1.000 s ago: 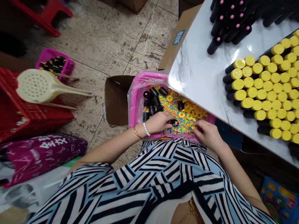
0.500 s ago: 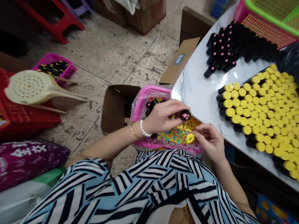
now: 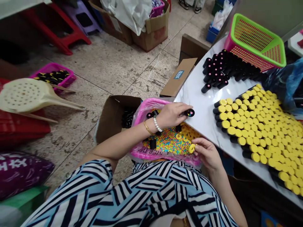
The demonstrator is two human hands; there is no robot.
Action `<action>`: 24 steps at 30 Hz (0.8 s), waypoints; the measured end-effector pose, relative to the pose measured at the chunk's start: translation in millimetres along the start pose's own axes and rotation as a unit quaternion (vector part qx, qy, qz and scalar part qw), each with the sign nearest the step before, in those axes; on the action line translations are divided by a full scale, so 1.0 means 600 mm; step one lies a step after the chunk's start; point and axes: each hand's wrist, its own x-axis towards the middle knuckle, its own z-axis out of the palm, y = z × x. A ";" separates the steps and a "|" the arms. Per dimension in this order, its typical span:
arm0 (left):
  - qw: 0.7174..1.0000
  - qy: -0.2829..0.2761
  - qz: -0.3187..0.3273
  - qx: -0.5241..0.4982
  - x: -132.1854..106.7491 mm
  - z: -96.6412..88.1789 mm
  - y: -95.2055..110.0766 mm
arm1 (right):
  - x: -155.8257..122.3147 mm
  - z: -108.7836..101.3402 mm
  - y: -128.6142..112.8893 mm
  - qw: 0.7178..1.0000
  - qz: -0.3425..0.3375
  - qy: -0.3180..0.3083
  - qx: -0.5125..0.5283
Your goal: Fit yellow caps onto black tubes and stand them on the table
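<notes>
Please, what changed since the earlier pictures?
The left hand has lifted a black tube from the pink tub towards the white table. The right hand, earlier at the ring pile, now holds a yellow ring over the tub. Yellow-topped tubes remain on the table.

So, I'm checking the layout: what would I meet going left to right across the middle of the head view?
Cream stool, open cardboard box, beaded bracelet, left hand, right hand, yellow-topped black tubes.

Cream stool (image 3: pixel 44 96) (seat perforated)
</notes>
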 end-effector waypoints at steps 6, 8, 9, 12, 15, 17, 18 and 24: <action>0.999 -0.015 -0.005 -0.031 0.005 -0.007 0.023 | 0.007 0.024 -0.049 0.998 -0.064 0.003 -0.003; 0.999 0.008 -0.003 -0.034 -0.008 -0.008 0.032 | 0.006 0.025 -0.062 0.996 -0.088 0.011 -0.010; 0.999 0.022 0.004 -0.028 -0.018 -0.009 0.036 | 0.005 0.024 -0.064 0.995 -0.093 0.015 -0.011; 0.997 0.033 0.071 0.007 -0.056 -0.009 0.040 | 0.002 0.016 -0.056 0.996 -0.087 0.029 -0.001; 0.989 0.009 0.146 0.035 -0.088 -0.006 0.029 | 0.001 0.011 -0.043 0.997 -0.070 0.036 0.010; 0.986 0.002 0.161 0.050 -0.097 -0.002 0.018 | 0.002 0.013 -0.040 0.997 -0.063 0.037 0.017; 0.985 0.004 0.161 0.057 -0.097 0.000 0.013 | 0.003 0.016 -0.041 0.997 -0.063 0.036 0.021; 0.992 0.039 0.121 0.003 -0.066 -0.002 0.018 | 0.011 0.021 -0.063 0.996 -0.083 0.025 0.027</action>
